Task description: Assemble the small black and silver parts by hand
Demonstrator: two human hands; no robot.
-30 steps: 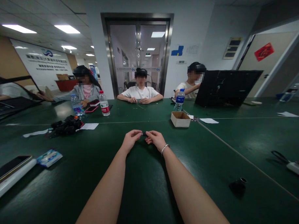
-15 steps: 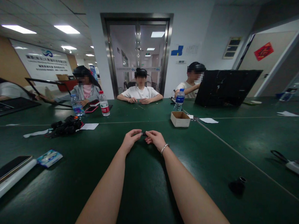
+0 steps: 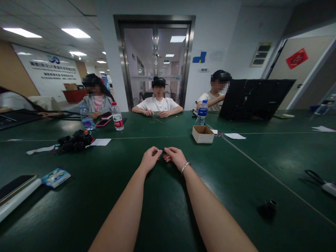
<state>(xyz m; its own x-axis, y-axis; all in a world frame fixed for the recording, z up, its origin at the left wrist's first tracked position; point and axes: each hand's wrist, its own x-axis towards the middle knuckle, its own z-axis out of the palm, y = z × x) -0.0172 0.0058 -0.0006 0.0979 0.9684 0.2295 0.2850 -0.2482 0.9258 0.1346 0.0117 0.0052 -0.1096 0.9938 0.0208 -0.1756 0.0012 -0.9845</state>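
Over the green table (image 3: pixel 160 222), my two hands meet at their fingertips in the middle of the view. My right hand (image 3: pixel 175 157), with a silver bangle at its wrist, pinches a small dark piece (image 3: pixel 163 151) between thumb and fingers. Close beside it on the left, my left hand (image 3: pixel 150 159) is closed, its thumb pressed to its fingertips. A tiny shiny bit shows at those left fingertips, too small to name. Most of the dark piece is hidden by the fingers.
Ahead to the right stands an open small box (image 3: pixel 203 135). Bottles (image 3: pixel 117 117), a black bundle (image 3: pixel 74 141) and a blue packet (image 3: pixel 56 177) lie to the left. A black object (image 3: pixel 267 210) sits near right. Several people sit across the table; one is behind a large black panel (image 3: pixel 255 99).
My left hand has shifted slightly right, its thumb now nearer the right fingertips. My right hand has hardly moved. At the far left, a person's black frame has tipped down towards the table.
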